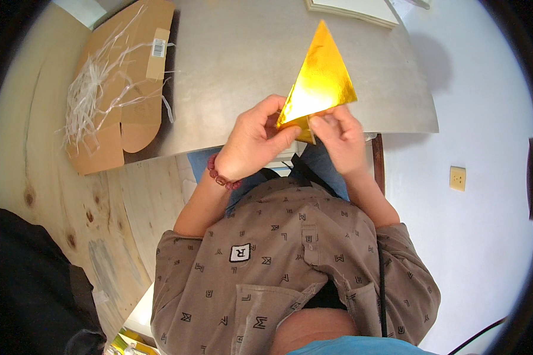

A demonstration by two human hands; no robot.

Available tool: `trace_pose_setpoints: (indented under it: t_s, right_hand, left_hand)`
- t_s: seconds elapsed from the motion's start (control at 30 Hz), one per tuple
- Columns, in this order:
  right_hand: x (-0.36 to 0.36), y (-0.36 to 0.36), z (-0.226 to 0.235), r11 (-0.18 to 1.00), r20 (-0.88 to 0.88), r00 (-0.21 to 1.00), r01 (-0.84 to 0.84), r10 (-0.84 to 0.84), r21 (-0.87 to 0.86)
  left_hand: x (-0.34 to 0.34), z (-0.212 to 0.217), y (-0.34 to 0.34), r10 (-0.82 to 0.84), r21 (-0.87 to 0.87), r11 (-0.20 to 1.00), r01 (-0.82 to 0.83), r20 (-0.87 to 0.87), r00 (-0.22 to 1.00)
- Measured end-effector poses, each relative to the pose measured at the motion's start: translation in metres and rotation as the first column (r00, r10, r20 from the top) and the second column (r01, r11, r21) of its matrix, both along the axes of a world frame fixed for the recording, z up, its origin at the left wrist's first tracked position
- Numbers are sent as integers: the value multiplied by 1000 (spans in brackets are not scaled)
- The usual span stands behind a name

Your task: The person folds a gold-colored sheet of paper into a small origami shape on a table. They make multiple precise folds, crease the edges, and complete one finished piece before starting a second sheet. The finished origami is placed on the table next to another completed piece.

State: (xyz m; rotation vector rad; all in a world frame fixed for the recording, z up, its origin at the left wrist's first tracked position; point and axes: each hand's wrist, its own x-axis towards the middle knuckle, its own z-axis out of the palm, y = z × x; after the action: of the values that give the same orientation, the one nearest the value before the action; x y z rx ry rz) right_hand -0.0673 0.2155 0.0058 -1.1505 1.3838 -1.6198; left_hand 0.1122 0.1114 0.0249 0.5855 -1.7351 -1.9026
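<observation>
I see both hands meeting just above the middle of the frame, over the near edge of a grey table (231,65). The left hand (251,142) and the right hand (337,139) each pinch the lower corner of a folded sheet of shiny gold paper (323,77), which rises from the fingers as a triangle pointing to the top of the frame. A bead bracelet (221,177) sits on the left wrist. In the upper left lies an opened cardboard box (133,115) with pale shredded strips (89,94) spilling over it. A white stack (355,10) shows at the top edge.
</observation>
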Motion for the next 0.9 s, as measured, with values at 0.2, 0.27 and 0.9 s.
trace_pose_setpoints:
  t_s: [0.2, 0.27, 0.9]
  right_hand:
    - [-34, 19, 53, 924, -492, 801, 189, -341, -332]
    - [-36, 22, 73, 955, -747, 618, 22, -245, -295]
    - [-16, 7, 83, 984, -645, 750, -175, 146, 18]
  left_hand:
    - [20, 28, -11, -23, -434, 887, 156, 297, 955]
    - [18, 37, -9, -63, -516, 827, 221, 307, 950]
    - [21, 32, 10, 149, -245, 960, -139, 22, 989]
